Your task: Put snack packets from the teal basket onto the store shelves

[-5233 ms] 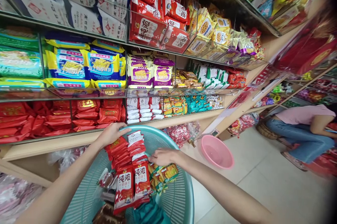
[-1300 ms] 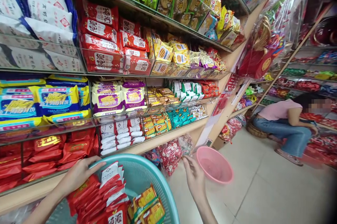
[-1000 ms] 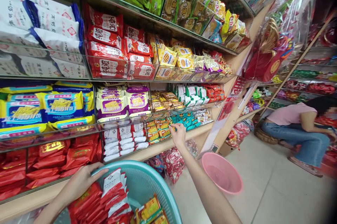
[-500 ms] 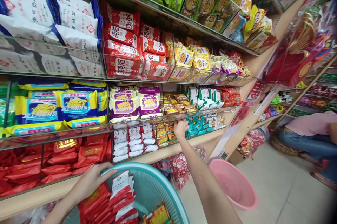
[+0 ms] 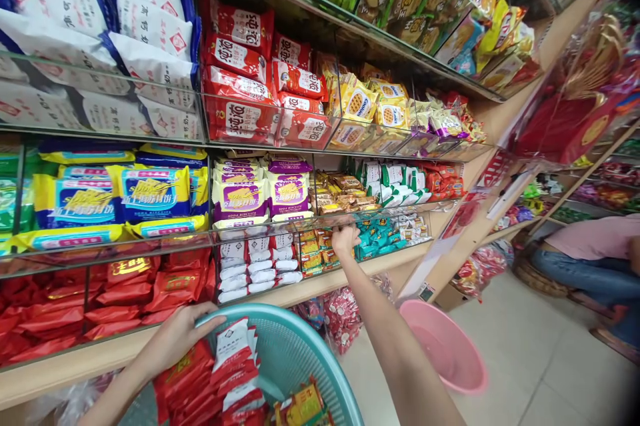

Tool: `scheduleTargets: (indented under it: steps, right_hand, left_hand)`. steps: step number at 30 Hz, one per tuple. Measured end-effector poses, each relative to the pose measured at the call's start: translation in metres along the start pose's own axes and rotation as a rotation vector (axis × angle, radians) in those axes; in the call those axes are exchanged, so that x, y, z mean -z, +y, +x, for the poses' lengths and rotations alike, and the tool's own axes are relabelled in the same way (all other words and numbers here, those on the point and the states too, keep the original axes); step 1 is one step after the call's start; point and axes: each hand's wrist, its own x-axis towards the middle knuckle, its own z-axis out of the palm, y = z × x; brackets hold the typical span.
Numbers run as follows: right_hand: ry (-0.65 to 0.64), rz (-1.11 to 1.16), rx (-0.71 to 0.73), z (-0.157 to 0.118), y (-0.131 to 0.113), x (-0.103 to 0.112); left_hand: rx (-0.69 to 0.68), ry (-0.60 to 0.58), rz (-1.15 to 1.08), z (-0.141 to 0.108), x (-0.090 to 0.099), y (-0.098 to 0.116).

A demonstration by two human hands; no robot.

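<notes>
My left hand (image 5: 183, 333) grips the rim of a teal plastic basket (image 5: 320, 346), thumb over the edge. Inside the basket lie red packets (image 5: 186, 376), red-and-white packets (image 5: 234, 359) and a few gold-and-green packets (image 5: 303, 406). At the lowest shelf, my right hand (image 5: 345, 239) reaches in with its fingers curled, between small orange-and-gold packets (image 5: 313, 253) and teal packets (image 5: 375, 239). Its fingertips are turned away, so anything between them is hidden.
Glass-fronted shelves hold soda biscuit packs (image 5: 290, 191), yellow cookie packs (image 5: 357, 103) and red packs (image 5: 245, 116). A pink basin (image 5: 445, 346) stands on the tiled floor (image 5: 535, 353). Another person in jeans (image 5: 565, 266) crouches at the right. Bagged goods (image 5: 340, 323) lie under the shelf.
The view has shifted slightly. My right hand stays at the same compartment, its fingers a little more curled. My left hand keeps its hold on the basket rim.
</notes>
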Motion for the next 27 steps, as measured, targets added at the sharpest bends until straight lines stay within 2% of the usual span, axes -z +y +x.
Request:
scheduleTargets:
  steps: [11,17,21,27]
  right_hand:
    - [-0.010,0.369,-0.023,-0.025,0.008,0.017]
    - [-0.068,0.619,-0.102,-0.041,0.016,0.032]
    - [-0.138,0.739,-0.149,-0.063,0.024,0.064]
    - [-0.292,0.803,-0.189,-0.131,0.034,0.148]
  left_hand:
    - [-0.016,0.017,0.027,-0.002,0.002,0.002]
    - [-0.039,0.026,0.050,-0.002,0.002,0.000]
    - [-0.051,0.042,0.062,-0.002,0.002,-0.001]
    - [-0.054,0.028,0.065,-0.001,0.003,0.000]
